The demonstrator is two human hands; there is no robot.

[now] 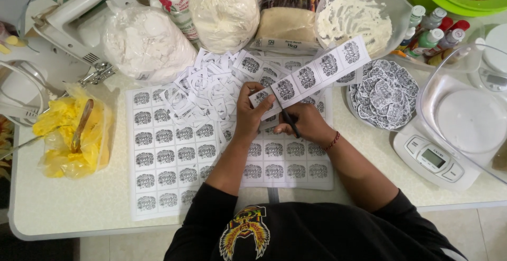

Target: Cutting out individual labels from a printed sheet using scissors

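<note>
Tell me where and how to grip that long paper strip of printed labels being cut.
Pinch the long white paper strip of black-printed labels at its near lower end, from the left, as the left hand does. The strip slants up to the right and its far end hangs unsupported, while the right hand works black scissors at the near end.

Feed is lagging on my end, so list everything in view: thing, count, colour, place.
label strip: one, white with black prints, held above the sheets
scissors: one, black, in the right hand
label sheets: two or so, white, flat on the table
paper offcuts: a pile, white, table centre
cut labels: a heap, on a plate at right
flour bags: three clear, table back
hand mixer: one, white, back left
yellow bag: one, spoon inside, left
kitchen scale: one, white, right
left hand: pinching the strip
right hand: gripping the scissors
</note>
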